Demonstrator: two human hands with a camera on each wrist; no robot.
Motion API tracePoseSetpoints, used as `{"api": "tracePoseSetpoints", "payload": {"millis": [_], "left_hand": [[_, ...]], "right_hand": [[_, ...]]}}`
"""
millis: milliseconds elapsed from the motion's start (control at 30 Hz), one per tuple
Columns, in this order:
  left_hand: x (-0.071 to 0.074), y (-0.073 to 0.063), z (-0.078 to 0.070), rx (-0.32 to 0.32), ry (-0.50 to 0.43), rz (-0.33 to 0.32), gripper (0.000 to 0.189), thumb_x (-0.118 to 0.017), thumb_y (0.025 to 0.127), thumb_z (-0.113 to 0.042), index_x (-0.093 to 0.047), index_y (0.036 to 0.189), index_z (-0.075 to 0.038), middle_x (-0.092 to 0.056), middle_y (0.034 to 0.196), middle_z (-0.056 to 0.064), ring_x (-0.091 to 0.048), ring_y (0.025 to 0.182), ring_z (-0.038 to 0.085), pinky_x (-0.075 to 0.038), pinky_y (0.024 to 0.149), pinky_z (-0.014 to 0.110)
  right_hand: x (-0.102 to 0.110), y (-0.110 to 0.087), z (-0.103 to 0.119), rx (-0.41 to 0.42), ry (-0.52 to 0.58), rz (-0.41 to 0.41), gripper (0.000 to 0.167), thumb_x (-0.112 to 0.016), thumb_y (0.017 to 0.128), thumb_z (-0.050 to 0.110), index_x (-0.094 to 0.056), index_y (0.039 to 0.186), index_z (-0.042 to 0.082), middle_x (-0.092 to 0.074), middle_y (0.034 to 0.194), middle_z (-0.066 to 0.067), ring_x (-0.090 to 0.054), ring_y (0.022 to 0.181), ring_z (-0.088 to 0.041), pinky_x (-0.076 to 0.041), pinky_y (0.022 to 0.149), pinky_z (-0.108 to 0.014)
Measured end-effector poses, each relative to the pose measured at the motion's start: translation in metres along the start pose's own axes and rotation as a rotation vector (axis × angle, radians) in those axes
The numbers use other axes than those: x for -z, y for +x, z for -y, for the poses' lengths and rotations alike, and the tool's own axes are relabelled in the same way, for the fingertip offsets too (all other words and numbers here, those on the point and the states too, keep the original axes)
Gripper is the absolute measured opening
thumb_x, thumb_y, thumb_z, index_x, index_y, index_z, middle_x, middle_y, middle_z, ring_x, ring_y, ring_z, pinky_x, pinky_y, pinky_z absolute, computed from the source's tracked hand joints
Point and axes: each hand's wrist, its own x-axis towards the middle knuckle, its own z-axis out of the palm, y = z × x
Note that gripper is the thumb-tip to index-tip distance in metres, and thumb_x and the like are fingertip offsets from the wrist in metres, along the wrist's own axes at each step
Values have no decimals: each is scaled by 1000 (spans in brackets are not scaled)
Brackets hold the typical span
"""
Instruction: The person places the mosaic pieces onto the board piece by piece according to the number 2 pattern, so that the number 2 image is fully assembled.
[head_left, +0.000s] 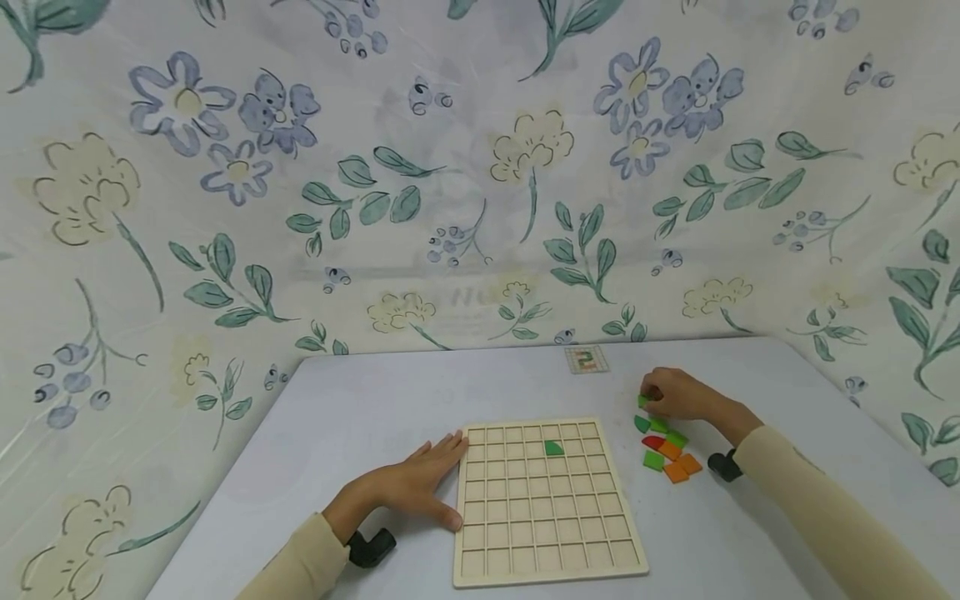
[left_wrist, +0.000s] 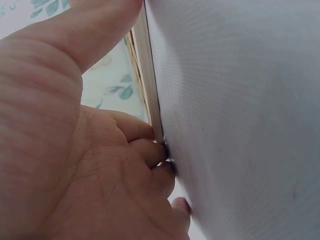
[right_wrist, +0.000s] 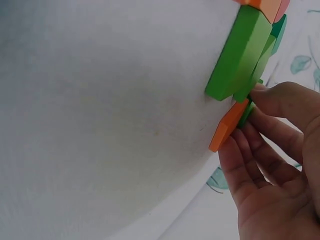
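Note:
A square wooden grid board [head_left: 551, 507] lies on the table, with one dark green quarter-round piece [head_left: 554, 448] in a cell of its second row from the far side. My left hand [head_left: 420, 483] rests at the board's left edge, fingers spread, thumb and fingertips on the rim; its wrist view shows the fingers along the board's side [left_wrist: 152, 90]. Beyond the loose pieces, my right hand [head_left: 677, 394] pinches a light green tile [head_left: 643, 402] between thumb and fingers. In the right wrist view an orange tile [right_wrist: 229, 125] sits against the fingers, beside the green tile [right_wrist: 245, 116].
Right of the board lie several loose pieces: orange tiles [head_left: 677, 472], light green tiles [head_left: 654, 460], a red rounded piece [head_left: 652, 442] and a dark green one [head_left: 642, 424]. A small pattern card [head_left: 587, 359] lies near the table's far edge, before a floral curtain [head_left: 480, 208].

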Motion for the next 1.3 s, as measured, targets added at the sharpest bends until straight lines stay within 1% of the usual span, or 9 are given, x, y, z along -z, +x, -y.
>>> {"api": "tracePoseSetpoints", "payload": {"millis": [100,267,500,767,900,1067,1133,1300], "left_hand": [[0,-1,-1,-2,-5,3,117,-80,79,-49,-12,158,4,-5,167,23,-3,156,36,-2,125,58],[0,-1,-2,1,-3,4,117,-80,80,-49,-12,158,4,-5,167,23,-3,157,36,-2,126,57],[0,1,-1,-1,8,1,117,-80,80,-50,-12,159,3,-5,167,22,-3,157,35,-3,126,57],[2,-1,-2,6,5,-7,117,-80,80,-49,-12,158,3,-5,167,22,-3,157,35,-3,126,56],[2,-1,-1,12,8,-10,117,-81,79,-49,-12,159,2,-5,167,21,-4,157,34,-3,126,56],[1,-1,-1,15,6,-8,117,-81,79,-49,-12,159,2,-5,167,21,-4,157,34,-3,126,56],[1,-1,-1,16,5,-6,116,-81,79,-49,-12,159,2,-5,167,21,-3,157,34,-3,126,56],[0,-2,-1,17,3,-3,117,-81,79,-49,-12,159,2,-5,167,21,-3,157,34,-3,126,56]], "right_hand": [[-2,0,-1,0,-7,-4,13,-71,90,10,-68,100,2,-59,88,-5,-52,81,-18,-52,76,-30],[-2,-1,-1,-17,-12,-7,14,-70,90,11,-68,101,2,-60,90,-4,-53,82,-18,-53,78,-31],[3,-3,1,-5,6,-44,17,-69,88,11,-65,100,0,-59,88,-5,-52,81,-19,-51,73,-30],[5,-3,6,15,29,-44,18,-70,88,12,-65,99,1,-62,90,-6,-54,82,-18,-54,76,-31],[4,-3,13,41,36,-43,17,-71,88,12,-65,99,1,-63,90,-5,-55,82,-17,-55,76,-30],[4,-4,25,86,33,-52,13,-71,87,11,-66,96,3,-62,87,-3,-54,79,-15,-54,72,-26],[3,-4,29,118,34,-52,14,-72,87,11,-65,96,2,-61,86,-4,-54,78,-15,-53,71,-26],[2,-6,42,165,35,-38,13,-73,87,11,-65,94,3,-60,85,-2,-53,77,-14,-51,68,-24]]}}
